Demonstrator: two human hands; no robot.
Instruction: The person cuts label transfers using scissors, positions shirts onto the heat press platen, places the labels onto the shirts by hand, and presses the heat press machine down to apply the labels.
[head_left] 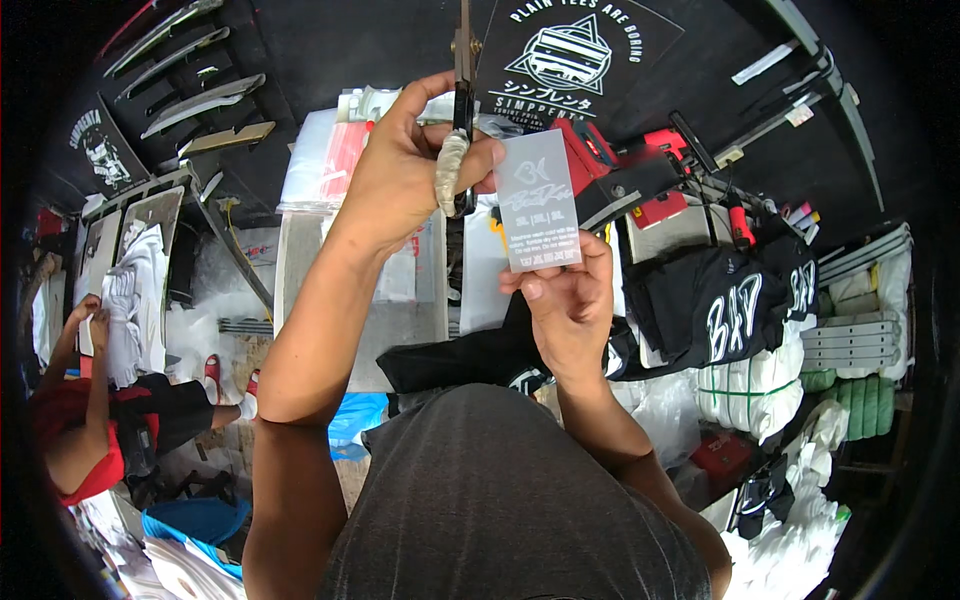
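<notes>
Scissors are being gripped in the left hand, blades up beside the grey label, which right hand fingers are pinching upright from below for reading.

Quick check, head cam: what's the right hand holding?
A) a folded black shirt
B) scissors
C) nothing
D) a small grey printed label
D: the right hand pinches a small grey printed label by its lower edge, while the left hand grips the scissors by their wrapped handle beside it.
</notes>
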